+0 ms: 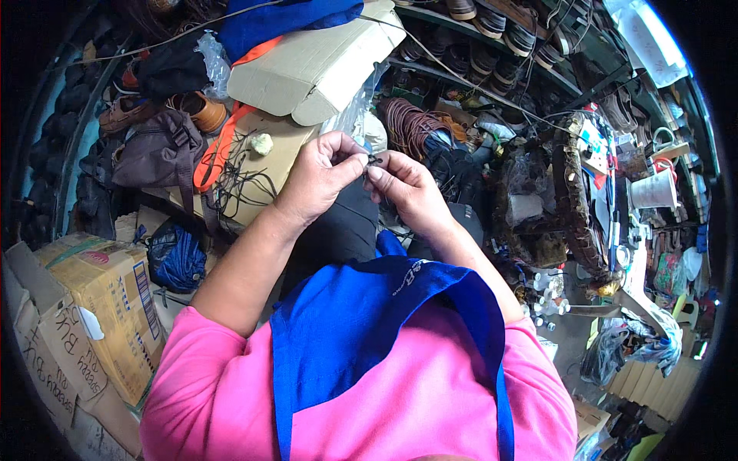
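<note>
A crowded repair stall filled the view. Shelves of shoes ran along the top, and a big cardboard box lay tilted under a blue cloth at the top middle. To the left stood a printed carton, with a blue bundle beside it and a brown bag higher up. A coil of brown cord sat behind the hands, a worn sandal strap hung to the right, and loose black laces trailed over an orange strap on the worktop.

The person wore a pink shirt and a blue apron, with a dark cloth lying below the hands.

The left hand and the right hand met in front of the chest, well above the lap. Between them was a small dark piece, too small to identify. The fingers of both hands were pinched closed on it, thumb and forefinger tips almost touching across it.

Judging from the grip, the step in hand was fine work on that small piece, perhaps threading or knotting. The next move would call for a steady pinch from one hand while the other pulled or turned with little force, keeping the piece from slipping.
</note>
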The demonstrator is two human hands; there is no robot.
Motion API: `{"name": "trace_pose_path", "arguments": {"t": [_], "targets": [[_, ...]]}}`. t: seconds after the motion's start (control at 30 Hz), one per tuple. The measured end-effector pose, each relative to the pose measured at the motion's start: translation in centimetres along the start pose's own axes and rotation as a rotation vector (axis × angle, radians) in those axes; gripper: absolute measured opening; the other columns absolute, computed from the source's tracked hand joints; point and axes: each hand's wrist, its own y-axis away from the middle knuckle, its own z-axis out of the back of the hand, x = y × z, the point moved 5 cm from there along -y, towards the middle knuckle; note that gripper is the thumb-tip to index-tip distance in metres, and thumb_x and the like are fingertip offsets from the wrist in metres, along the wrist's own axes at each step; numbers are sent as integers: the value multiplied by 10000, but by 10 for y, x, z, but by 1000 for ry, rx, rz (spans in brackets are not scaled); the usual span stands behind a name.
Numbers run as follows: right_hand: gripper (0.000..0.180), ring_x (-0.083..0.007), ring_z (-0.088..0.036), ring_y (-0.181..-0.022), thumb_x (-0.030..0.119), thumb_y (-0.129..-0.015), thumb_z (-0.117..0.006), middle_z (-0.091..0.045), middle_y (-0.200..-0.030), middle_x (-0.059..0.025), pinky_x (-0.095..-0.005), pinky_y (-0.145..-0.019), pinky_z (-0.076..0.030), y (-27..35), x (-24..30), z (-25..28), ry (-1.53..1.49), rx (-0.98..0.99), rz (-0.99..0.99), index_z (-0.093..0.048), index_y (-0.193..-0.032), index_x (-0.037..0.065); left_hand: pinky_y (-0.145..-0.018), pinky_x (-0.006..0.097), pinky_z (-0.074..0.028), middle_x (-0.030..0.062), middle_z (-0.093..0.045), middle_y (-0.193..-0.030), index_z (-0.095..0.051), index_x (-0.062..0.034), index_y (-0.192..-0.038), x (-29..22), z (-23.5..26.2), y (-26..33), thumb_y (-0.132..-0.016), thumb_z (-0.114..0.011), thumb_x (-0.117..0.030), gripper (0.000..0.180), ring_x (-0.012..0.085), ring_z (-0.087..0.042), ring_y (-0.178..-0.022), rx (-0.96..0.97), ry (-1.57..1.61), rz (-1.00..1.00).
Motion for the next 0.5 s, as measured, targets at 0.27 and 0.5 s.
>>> {"name": "trace_pose_path", "arguments": {"t": [0.27, 0.5], "targets": [[111, -72, -469, -698, 132, -901, -549, -543, -773, 3, -208, -638, -400, -2, -9, 1, -145, -41, 125, -573, -898, 24, -696, 237, -480, 34, -589, -777, -515, -30, -856, 5, -8, 3, -844, -554, -28, 40, 94, -570, -721, 29, 112, 39], [129, -79, -492, -721, 152, -902, -545, -586, -832, -19, -220, -662, -404, -4, -14, 3, -241, -13, 100, -588, -918, 31, -678, 243, -487, 39, -596, -786, -529, -24, -864, 6, -10, 5, -857, -539, -22, 11, 98, -568, -680, -11, 185, 13]]}}
